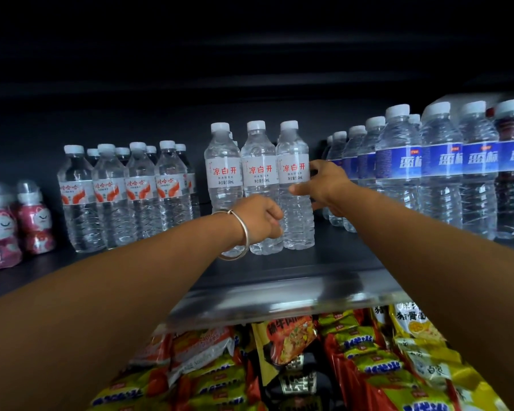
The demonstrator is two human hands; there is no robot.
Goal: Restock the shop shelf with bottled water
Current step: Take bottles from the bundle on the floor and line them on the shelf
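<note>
Right hand (pixel 327 185) grips the rightmost white-label bottle (pixel 296 185) at mid-body; left hand (pixel 260 218) curls around its lower body. Full bottle: heavy, smooth, thin-walled; hold the waist.

A dark shelf (pixel 279 262) with a clear front rail runs across the middle of the frame. On it, from left to right, stand two pink cat-faced bottles (pixel 15 221), a group of red-labelled water bottles (pixel 125 191), three white-labelled water bottles (pixel 260 185) at centre, and rows of blue-labelled water bottles (pixel 439 170) at right. Lower in the frame, a second level holds snack packets (pixel 353 360).
</note>
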